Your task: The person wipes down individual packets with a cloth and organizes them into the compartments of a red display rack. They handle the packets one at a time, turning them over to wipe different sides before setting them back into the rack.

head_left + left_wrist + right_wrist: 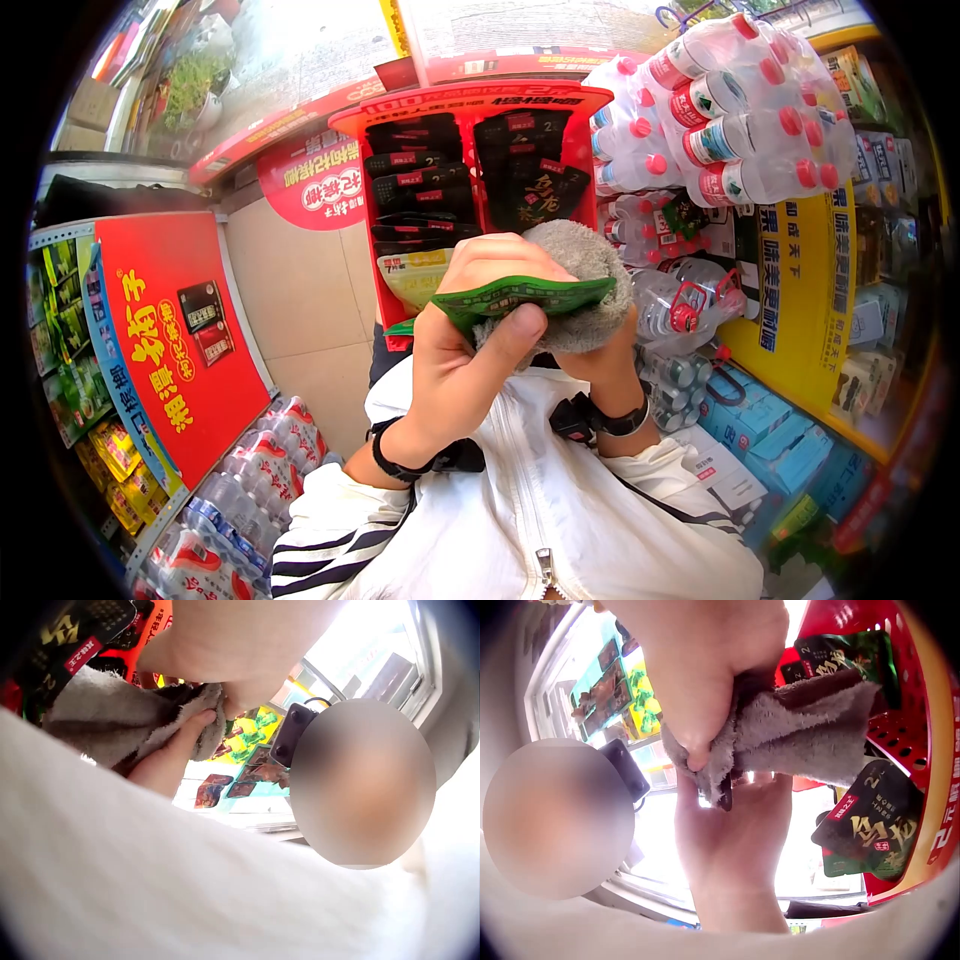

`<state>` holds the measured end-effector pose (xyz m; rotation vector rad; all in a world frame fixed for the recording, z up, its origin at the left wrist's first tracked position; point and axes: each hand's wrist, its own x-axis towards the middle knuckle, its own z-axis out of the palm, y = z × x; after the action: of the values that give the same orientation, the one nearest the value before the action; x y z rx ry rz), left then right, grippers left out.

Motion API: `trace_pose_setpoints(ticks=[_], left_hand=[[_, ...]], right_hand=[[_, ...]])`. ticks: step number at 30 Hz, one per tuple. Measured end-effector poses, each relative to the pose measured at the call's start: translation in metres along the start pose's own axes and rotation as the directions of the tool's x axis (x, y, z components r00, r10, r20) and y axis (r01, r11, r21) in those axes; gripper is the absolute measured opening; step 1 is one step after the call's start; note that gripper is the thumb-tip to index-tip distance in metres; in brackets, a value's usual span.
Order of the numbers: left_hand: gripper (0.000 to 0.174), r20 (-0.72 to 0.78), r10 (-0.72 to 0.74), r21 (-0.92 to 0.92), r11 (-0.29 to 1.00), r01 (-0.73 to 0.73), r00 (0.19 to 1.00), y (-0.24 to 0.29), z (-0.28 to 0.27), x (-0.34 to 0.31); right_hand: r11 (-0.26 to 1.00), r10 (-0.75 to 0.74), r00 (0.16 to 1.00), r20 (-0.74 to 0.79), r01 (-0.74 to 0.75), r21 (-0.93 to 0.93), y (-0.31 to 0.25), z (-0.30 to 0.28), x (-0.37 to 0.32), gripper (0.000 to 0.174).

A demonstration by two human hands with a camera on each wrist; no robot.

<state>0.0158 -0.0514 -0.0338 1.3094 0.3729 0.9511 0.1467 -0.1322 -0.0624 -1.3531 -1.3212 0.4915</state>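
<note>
- Green packet: held up in the air in front of the chest, lying nearly flat with its edge towards the head camera. It is level with the lower part of the red rack, not resting on anything.
- Left hand: its grip is clamped on the packet's left end, thumb over the near face.
- Right hand: its grip is closed round a grey cloth, which is bunched over the packet's right end and touches it.
- Only the head view shows the packet as a whole.
- The left wrist view shows the right hand's fingers curled into the cloth from below.
- The right wrist view shows the cloth's folds squeezed by the right thumb, with the left hand just beneath.
- Dark packets fill the rack behind.
- Shrink-wrapped water bottles are stacked to its right.
- A red sign stands on the left.
- A white jacket lies below the hands.
</note>
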Motion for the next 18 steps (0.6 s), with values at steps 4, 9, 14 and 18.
trace_pose_setpoints(ticks=[4, 9, 14, 18], left_hand=[[0.018, -0.035, -0.071, -0.028, 0.997, 0.070, 0.997, 0.008, -0.001, 0.000], [0.019, -0.024, -0.130, 0.013, 0.991, 0.130, 0.991, 0.013, -0.008, 0.002], [0.031, 0.003, -0.197, 0.048, 0.979, 0.197, 0.980, 0.018, -0.012, 0.006], [0.039, -0.052, -0.225, -0.009, 0.974, 0.225, 0.973, 0.015, -0.010, 0.004]], right_hand=[[0.995, -0.010, 0.999, -0.052, 0.015, 0.097, 0.006, 0.004, 0.002, 0.031], [0.993, 0.000, 0.999, -0.035, 0.004, 0.119, 0.005, 0.001, 0.008, 0.029], [0.949, 0.198, 0.979, -0.052, -0.178, 0.261, 0.016, 0.007, -0.007, 0.025], [0.967, 0.252, 0.902, -0.349, -0.220, 0.131, 0.015, 0.005, -0.019, 0.023]])
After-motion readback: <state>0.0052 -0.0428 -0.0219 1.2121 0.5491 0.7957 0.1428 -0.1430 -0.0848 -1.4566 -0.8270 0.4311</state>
